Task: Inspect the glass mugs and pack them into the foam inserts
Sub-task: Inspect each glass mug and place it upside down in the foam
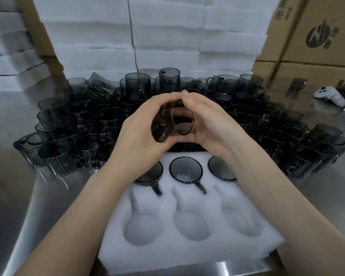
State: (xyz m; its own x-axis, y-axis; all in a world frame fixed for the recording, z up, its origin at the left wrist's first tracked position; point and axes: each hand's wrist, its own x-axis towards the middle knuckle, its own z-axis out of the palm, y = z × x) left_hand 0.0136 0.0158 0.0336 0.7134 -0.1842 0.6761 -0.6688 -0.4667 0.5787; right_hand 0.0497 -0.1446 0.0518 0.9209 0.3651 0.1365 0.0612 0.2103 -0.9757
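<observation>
Fingers of ur left hand (141, 126) & right hand (209, 124) clamp the glass mug (175, 121); prob slick, fragile, so hold its wall

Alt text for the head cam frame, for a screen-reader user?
Two bare hands, left hand and right hand, hold a smoky glass mug tilted on its side; a white foam insert lies below. The insert's far row holds three packed mugs; its three near pockets are empty. Many more loose mugs crowd the steel table behind.
</observation>
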